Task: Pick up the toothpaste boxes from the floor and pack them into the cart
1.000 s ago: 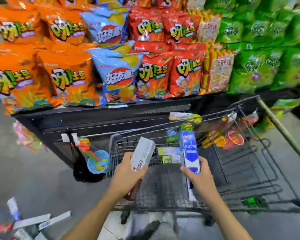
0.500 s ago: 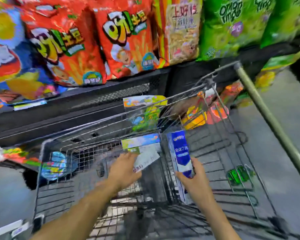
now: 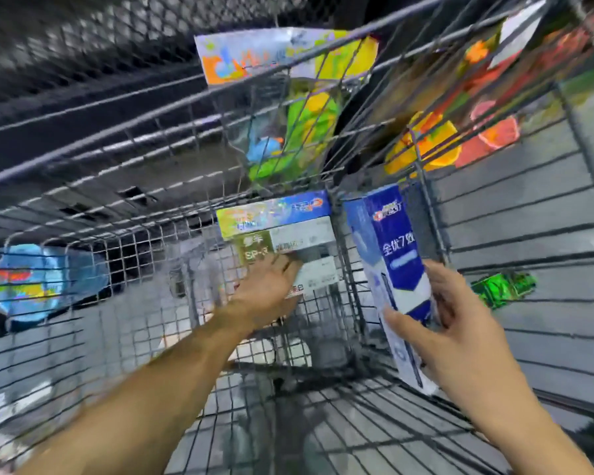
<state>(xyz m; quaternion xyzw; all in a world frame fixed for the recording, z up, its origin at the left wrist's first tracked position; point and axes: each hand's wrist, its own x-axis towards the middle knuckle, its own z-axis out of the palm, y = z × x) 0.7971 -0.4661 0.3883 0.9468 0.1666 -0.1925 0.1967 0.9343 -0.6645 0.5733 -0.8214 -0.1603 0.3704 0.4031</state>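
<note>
Both my arms reach deep into the wire cart. My left hand holds a white toothpaste box low against the cart's far end, just under a stack of boxes lying there, topped by a blue and green box. My right hand grips a blue and white toothpaste box standing upright in the cart's far right corner, thumb on its front and fingers behind it.
Toy packs hang outside the cart: a green and yellow one ahead, orange and red ones at right, a blue one at left. A green packet lies on the grey floor beyond the right wall. A dark shelf base stands ahead.
The view has dropped close into the cart. Both hands moved forward and down, carrying the white box to the stacked boxes and the blue box into the far right corner.
</note>
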